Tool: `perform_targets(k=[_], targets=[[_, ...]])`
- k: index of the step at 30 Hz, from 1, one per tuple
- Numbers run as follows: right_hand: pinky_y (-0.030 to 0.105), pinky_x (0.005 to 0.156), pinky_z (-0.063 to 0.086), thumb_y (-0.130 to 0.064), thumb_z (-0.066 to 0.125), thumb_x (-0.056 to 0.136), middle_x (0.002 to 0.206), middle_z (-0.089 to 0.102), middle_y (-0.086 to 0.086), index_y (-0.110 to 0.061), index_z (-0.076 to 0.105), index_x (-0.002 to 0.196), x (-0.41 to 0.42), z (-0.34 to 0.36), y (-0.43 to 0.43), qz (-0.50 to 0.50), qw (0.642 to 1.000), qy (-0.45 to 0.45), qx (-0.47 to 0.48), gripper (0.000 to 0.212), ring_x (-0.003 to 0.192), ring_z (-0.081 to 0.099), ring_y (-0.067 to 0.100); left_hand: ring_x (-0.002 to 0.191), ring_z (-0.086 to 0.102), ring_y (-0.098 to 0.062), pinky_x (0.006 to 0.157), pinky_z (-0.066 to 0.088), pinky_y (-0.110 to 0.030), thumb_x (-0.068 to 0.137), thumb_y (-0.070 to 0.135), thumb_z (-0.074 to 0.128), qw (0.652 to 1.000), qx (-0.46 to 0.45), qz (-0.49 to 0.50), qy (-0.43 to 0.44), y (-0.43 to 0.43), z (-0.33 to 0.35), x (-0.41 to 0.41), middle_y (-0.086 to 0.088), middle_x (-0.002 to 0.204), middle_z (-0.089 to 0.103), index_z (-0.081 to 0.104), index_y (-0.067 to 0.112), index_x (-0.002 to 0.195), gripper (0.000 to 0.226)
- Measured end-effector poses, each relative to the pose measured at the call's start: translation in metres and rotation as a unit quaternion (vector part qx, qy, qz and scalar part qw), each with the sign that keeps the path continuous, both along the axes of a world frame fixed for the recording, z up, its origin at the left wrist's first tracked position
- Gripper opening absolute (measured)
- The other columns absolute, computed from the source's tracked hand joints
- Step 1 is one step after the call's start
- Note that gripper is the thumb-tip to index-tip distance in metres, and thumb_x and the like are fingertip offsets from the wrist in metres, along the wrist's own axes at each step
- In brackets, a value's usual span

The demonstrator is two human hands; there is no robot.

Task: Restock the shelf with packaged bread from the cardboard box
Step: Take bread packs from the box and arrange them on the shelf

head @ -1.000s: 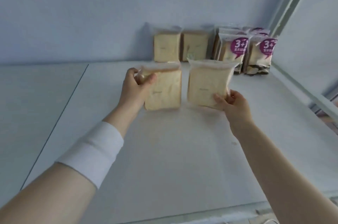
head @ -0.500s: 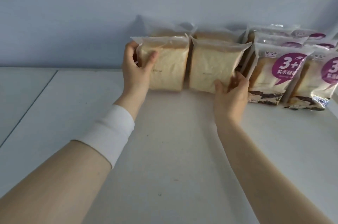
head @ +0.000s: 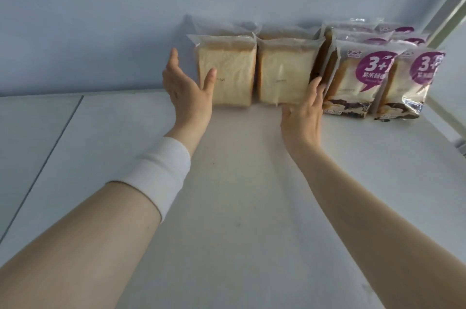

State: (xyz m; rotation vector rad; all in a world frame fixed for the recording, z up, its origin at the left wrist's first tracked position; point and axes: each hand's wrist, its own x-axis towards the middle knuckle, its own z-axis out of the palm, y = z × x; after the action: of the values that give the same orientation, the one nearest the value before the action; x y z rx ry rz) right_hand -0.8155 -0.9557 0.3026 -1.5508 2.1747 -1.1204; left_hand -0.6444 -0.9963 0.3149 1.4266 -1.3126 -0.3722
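Observation:
Two clear packs of plain sliced bread stand upright side by side on the white shelf: the left pack and the right pack. Behind them stand two more plain packs, mostly hidden. My left hand is spread beside the left pack, thumb in front of its face, fingers straight and off the wrapper. My right hand lies at the right pack's lower right corner with straight fingers touching its edge. The cardboard box is out of view.
Purple-labelled bread packs stand in rows at the right, touching the plain packs. The pale back wall is right behind the row. A shelf post rises at the far right. A seam splits the shelf on the left.
Both hands pushed the two plain packs back against the rear row, then let go. The fingers have straightened and the left hand has drawn slightly away.

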Motion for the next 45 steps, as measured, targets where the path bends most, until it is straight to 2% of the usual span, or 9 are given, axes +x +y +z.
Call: perform_targets(k=[3, 6, 8, 11, 22, 31, 37, 43, 45], targets=[[0.039, 0.119, 0.011, -0.018, 0.046, 0.095, 0.158, -0.003, 0.010, -0.013, 0.005, 0.149, 0.001, 0.006, 0.052, 0.034, 0.989, 0.133, 0.054, 0.068, 0.146, -0.001, 0.026, 0.131, 0.034, -0.036, 0.108, 0.025, -0.039, 0.085, 0.023, 0.061, 0.969, -0.018, -0.033, -0.244, 0.051, 0.003, 0.014, -0.021, 0.139, 0.038, 0.039, 0.002, 0.134, 0.057], [0.048, 0.118, 0.013, -0.025, 0.043, 0.097, 0.158, 0.002, 0.010, -0.016, 0.010, 0.148, -0.002, 0.010, 0.112, 0.064, 0.946, 0.290, 0.128, 0.061, 0.146, -0.004, 0.030, 0.125, 0.040, -0.035, 0.104, 0.027, -0.040, 0.087, 0.022, 0.058, 0.873, 0.004, -0.178, -0.455, 0.107, 0.008, 0.015, -0.016, 0.134, 0.044, 0.044, 0.007, 0.131, 0.048], [0.053, 0.116, 0.012, -0.032, 0.037, 0.098, 0.157, 0.003, 0.010, -0.016, 0.006, 0.148, -0.009, 0.014, 0.151, 0.053, 0.914, 0.352, 0.194, 0.061, 0.146, -0.005, 0.031, 0.125, 0.039, -0.033, 0.107, 0.023, -0.038, 0.089, 0.022, 0.054, 0.811, 0.012, -0.243, -0.532, 0.140, 0.015, 0.007, -0.013, 0.133, 0.043, 0.042, 0.010, 0.133, 0.046], [0.055, 0.114, 0.014, -0.044, 0.029, 0.098, 0.157, 0.007, 0.009, -0.015, 0.007, 0.148, -0.028, 0.023, 0.212, 0.020, 0.892, 0.370, 0.258, 0.062, 0.146, -0.003, 0.030, 0.123, 0.040, -0.032, 0.104, 0.026, -0.038, 0.092, 0.024, 0.048, 0.760, 0.024, -0.268, -0.592, 0.182, 0.027, -0.019, -0.013, 0.132, 0.044, 0.041, 0.010, 0.132, 0.043], [0.056, 0.105, 0.032, -0.035, 0.040, 0.095, 0.143, 0.033, 0.015, -0.010, 0.037, 0.136, -0.216, 0.034, 0.472, -0.151, 0.883, 0.246, 0.371, 0.048, 0.136, 0.023, 0.033, 0.118, 0.048, -0.033, 0.097, 0.036, -0.042, 0.092, 0.029, 0.046, 0.650, -0.105, -0.443, -0.608, 0.383, 0.043, -0.278, -0.014, 0.129, 0.051, 0.044, 0.012, 0.127, 0.040], [0.053, 0.101, 0.036, -0.023, 0.038, 0.096, 0.130, 0.046, 0.015, -0.007, 0.046, 0.125, -0.353, -0.074, 0.688, -0.251, 0.799, 0.098, 0.537, 0.034, 0.124, 0.040, 0.035, 0.119, 0.048, -0.033, 0.091, 0.039, -0.040, 0.095, 0.030, 0.042, 0.450, -0.100, -0.603, -0.651, 0.557, -0.073, -0.473, -0.014, 0.128, 0.050, 0.042, 0.009, 0.125, 0.037], [0.048, 0.095, 0.038, -0.026, 0.038, 0.096, 0.128, 0.048, 0.013, -0.009, 0.047, 0.122, -0.422, -0.177, 0.718, -0.276, 0.788, 0.015, 0.550, 0.032, 0.121, 0.043, 0.034, 0.114, 0.051, -0.033, 0.088, 0.041, -0.042, 0.095, 0.032, 0.042, 0.383, -0.039, -0.659, -0.646, 0.577, -0.183, -0.580, -0.014, 0.124, 0.053, 0.044, 0.009, 0.120, 0.035], [0.041, 0.095, 0.040, -0.025, 0.037, 0.095, 0.129, 0.048, 0.012, -0.009, 0.043, 0.126, -0.449, -0.259, 0.729, -0.311, 0.746, -0.184, 0.560, 0.035, 0.121, 0.044, 0.031, 0.119, 0.048, -0.033, 0.091, 0.043, -0.042, 0.093, 0.026, 0.047, 0.293, 0.164, -0.678, -0.654, 0.578, -0.272, -0.628, -0.014, 0.132, 0.049, 0.040, 0.010, 0.130, 0.041], [0.039, 0.095, 0.041, -0.031, 0.038, 0.096, 0.128, 0.050, 0.012, -0.009, 0.044, 0.126, -0.457, -0.287, 0.729, -0.324, 0.738, -0.237, 0.543, 0.038, 0.120, 0.046, 0.030, 0.119, 0.049, -0.031, 0.094, 0.043, -0.041, 0.093, 0.027, 0.049, 0.283, 0.222, -0.673, -0.647, 0.580, -0.302, -0.655, -0.014, 0.132, 0.050, 0.039, 0.010, 0.131, 0.043]])
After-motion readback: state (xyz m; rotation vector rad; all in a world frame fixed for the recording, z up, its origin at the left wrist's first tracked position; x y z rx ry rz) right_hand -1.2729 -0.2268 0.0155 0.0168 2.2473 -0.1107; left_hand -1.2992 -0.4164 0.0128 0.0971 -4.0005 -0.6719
